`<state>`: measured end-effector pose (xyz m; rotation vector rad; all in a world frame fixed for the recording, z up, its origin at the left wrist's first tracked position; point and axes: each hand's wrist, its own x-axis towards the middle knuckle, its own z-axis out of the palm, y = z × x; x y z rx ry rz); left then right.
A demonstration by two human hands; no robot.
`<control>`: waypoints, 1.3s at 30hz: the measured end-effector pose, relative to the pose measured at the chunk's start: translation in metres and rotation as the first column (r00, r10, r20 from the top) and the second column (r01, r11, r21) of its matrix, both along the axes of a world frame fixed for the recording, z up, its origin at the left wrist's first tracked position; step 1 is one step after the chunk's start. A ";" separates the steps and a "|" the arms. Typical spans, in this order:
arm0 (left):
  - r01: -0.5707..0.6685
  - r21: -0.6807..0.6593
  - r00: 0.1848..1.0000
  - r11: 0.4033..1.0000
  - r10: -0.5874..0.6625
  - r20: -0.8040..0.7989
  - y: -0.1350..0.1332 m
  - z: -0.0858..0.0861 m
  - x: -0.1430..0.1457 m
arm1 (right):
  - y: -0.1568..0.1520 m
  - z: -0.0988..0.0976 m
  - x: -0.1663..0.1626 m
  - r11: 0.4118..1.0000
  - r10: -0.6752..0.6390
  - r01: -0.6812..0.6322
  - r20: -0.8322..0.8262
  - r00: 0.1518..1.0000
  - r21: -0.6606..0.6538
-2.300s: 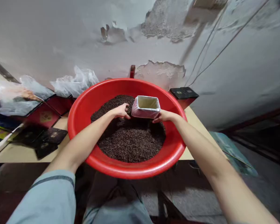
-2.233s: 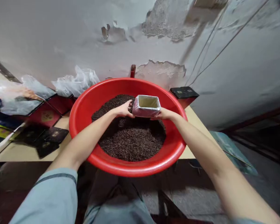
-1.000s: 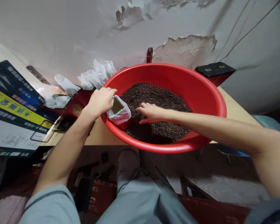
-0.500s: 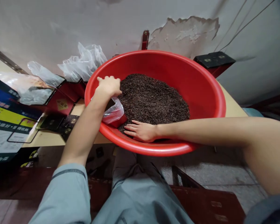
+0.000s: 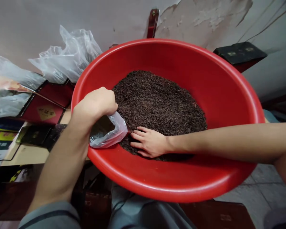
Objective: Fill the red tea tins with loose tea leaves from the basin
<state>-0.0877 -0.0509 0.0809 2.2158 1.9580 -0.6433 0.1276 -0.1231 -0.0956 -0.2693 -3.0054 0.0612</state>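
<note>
While red cardboard boxes (image 5: 44, 109) topped with clear plastic bags (image 5: 72, 52) stand leftmost on the pale wooden counter (image 5: 32, 155), the curled left hand (image 5: 96, 103) grips the edge of an open, plastic-lined rectangular box (image 5: 115, 132). Earlier held by both hands over the middle, that box now leans at the left inside a wide, round, red plastic tub (image 5: 171, 187); its dark contents are unclear. Dark brown dry shreds (image 5: 157, 98) heap in the tub. Now off the box, the right hand (image 5: 150, 141) lies open upon them, fingers spread.
</note>
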 end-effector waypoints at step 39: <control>0.043 0.065 0.997 0.997 -0.039 -0.060 -0.009 -0.013 0.013 | 0.162 -0.019 0.029 0.974 -0.225 0.224 0.050 0.973 0.026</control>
